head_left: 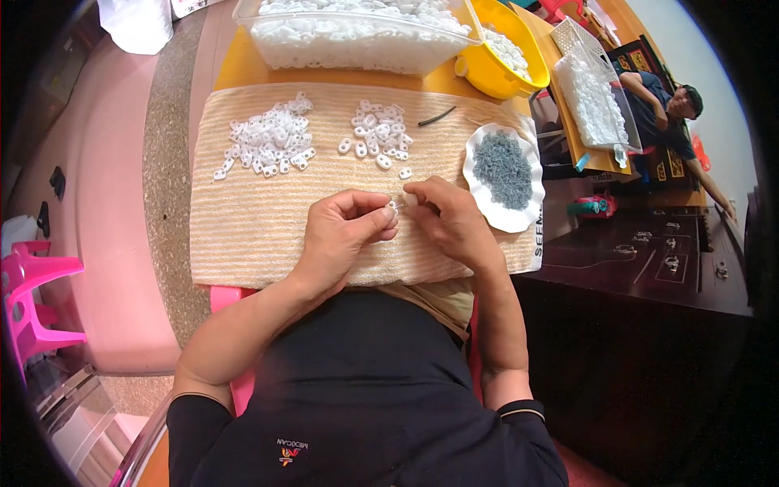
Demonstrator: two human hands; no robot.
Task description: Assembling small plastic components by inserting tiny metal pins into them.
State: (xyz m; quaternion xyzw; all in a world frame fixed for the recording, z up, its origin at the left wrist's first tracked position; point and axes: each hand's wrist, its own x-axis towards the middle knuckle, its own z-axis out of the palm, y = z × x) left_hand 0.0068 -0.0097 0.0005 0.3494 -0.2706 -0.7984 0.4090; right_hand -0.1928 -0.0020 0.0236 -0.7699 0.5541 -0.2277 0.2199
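Observation:
My left hand (345,235) pinches a small white plastic piece (393,208) with holes between thumb and index finger. Close beside it, my right hand (448,221) has its fingers drawn together at the same piece; what they hold is too small to make out. Beyond my hands, a loose pile of white two-holed pieces (379,130) lies on a striped beige towel (243,235), with a single white piece (406,174) just past my right fingers. Farther left is a larger pile of white pieces (272,140). At the right, a white scalloped plate (531,213) holds many small grey-blue parts (503,170).
A clear bin (341,49) full of white pieces and a yellow basin (531,61) stand at the far edge. A thin dark stick (436,117) lies on the towel. A person (661,122) sits at the right by another bin (596,105). Pink stools (36,284) are at the left.

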